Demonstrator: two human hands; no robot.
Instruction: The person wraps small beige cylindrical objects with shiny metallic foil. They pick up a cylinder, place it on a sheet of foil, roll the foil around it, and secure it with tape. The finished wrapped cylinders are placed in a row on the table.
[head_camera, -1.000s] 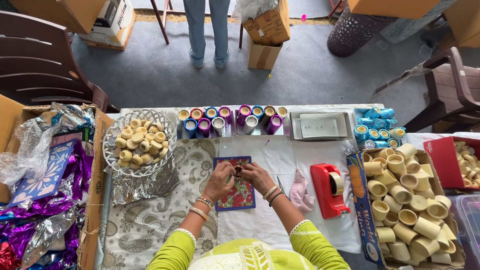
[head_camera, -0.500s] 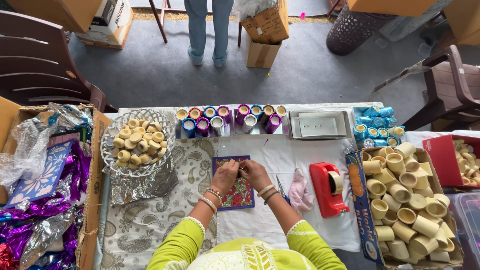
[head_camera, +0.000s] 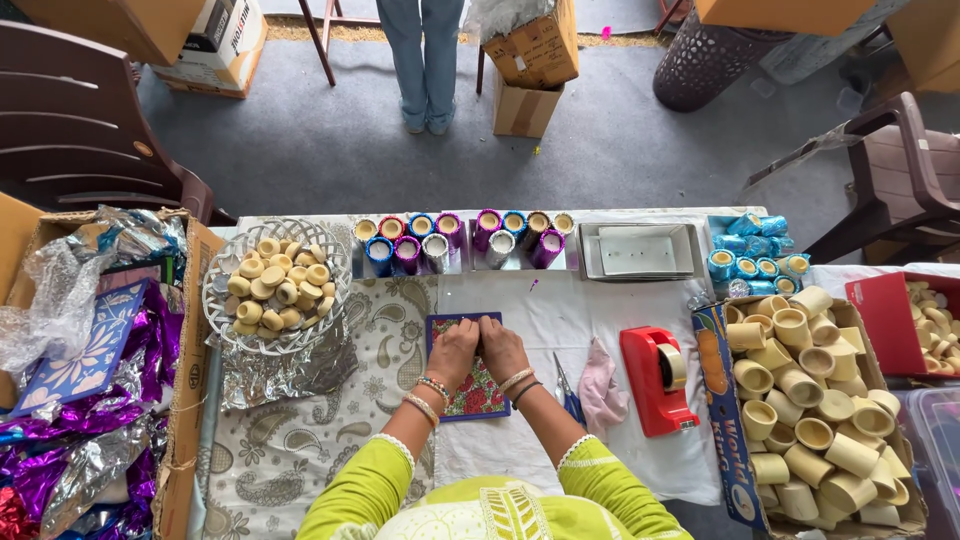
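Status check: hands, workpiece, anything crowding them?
Left hand and right hand together over patterned tile, pinching something too small to tell. Scissors and pink cloth lie just right.

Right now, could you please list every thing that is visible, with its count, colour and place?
patterned tile: one, blue edge with red and green pattern, table centre, under the hands
wire bowl: one, silver, left of the tile, holding pale yellow cups
foil-wrapped cups: about twelve, blue, purple and silver, back row on trays
empty tray: one, silver, back right
blue cups: a cluster, far back right
tape dispenser: one, red, right of the tile
pink cloth: one, beside the dispenser
scissors: one, blue handles
box of cups: one, many cream cups, right
foil sheets: purple and silver, left box
standing person: one, blue trousers, beyond the table
left hand: on the tile
right hand: on the tile
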